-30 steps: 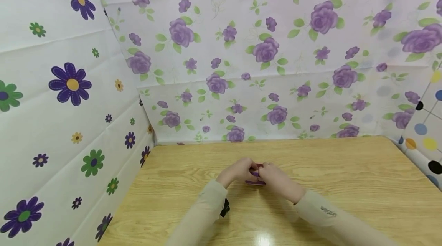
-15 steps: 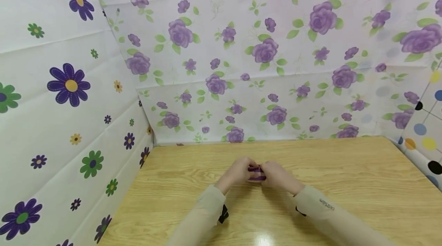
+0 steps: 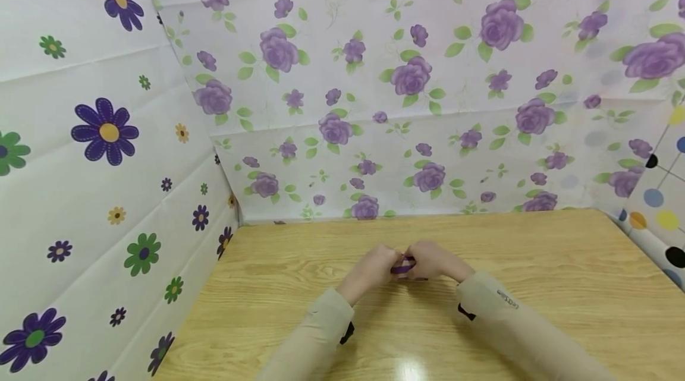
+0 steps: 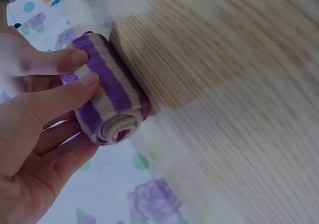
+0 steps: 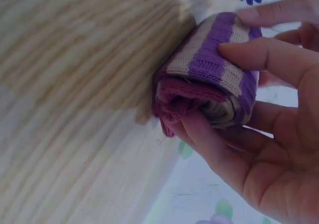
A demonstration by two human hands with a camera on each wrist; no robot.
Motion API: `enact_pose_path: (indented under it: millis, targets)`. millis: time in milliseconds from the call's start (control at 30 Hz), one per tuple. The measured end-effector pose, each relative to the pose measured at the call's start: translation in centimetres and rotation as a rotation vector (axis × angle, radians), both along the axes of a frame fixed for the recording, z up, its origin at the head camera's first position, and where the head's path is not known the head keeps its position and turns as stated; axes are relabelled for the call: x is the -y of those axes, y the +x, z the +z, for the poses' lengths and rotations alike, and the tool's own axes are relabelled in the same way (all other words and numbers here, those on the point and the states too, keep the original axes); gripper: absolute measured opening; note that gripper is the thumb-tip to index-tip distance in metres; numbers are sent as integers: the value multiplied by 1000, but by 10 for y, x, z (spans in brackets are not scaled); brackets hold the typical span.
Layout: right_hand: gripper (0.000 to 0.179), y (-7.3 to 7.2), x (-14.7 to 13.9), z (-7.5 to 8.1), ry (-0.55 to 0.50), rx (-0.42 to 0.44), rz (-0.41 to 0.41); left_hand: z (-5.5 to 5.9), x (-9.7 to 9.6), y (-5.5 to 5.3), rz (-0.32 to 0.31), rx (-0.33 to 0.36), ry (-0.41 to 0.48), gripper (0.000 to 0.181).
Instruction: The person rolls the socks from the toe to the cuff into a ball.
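A knit sock roll [image 3: 404,266], striped purple and beige, lies on the table between both hands. My left hand [image 3: 376,266] grips one end, thumb pressed on the stripes and fingers curled beneath, as the left wrist view shows. There the roll [image 4: 109,79] shows a beige spiral at its near end. From the other side, my right hand [image 3: 432,260] holds it with the thumb on top. In the right wrist view, a finger of that hand reaches into the maroon end of the roll [image 5: 204,50]. The underside of the roll is mostly hidden.
The wooden table [image 3: 299,250] extends around the hands and meets a flowered sheet [image 3: 369,155] at its back edge. More patterned sheets hang at the left and right. A black strap piece [image 3: 467,312] shows under the right sleeve.
One second ago, maroon fabric showed beyond the hands and a purple strip nearer; now the striped side faces up in a compact roll. Both hands have shifted slightly right.
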State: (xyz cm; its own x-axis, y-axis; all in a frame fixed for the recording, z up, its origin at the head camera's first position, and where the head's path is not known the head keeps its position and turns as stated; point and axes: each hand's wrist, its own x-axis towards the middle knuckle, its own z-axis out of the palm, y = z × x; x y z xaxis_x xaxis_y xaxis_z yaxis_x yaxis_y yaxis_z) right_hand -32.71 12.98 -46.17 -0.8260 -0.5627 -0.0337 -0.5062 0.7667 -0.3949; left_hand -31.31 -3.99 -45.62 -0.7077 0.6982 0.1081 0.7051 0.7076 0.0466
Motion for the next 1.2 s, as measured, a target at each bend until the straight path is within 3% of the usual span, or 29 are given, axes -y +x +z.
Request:
enact_pose_path:
  millis: [233, 433, 667, 800, 967, 1200]
  targets:
    - [9, -3, 1, 5, 39, 66, -10, -3, -1, 2, -20, -29, -44, 27]
    - [20, -1, -2, 10, 35, 214, -35, -2, -7, 6, -6, 11, -101, 45]
    - [10, 0, -7, 6, 11, 317, -50, -1, -10, 6, -55, 53, -77, 43]
    - [20, 2, -10, 4, 9, 324, -59, 0, -12, 2, -66, 110, -38, 36]
    - [19, 8, -12, 8, 23, 280, -38, 1, -12, -5, -23, 237, 21, 33]
    - [25, 22, -12, 9, 39, -49, 18, -1, -6, -9, 19, 356, 127, 33]
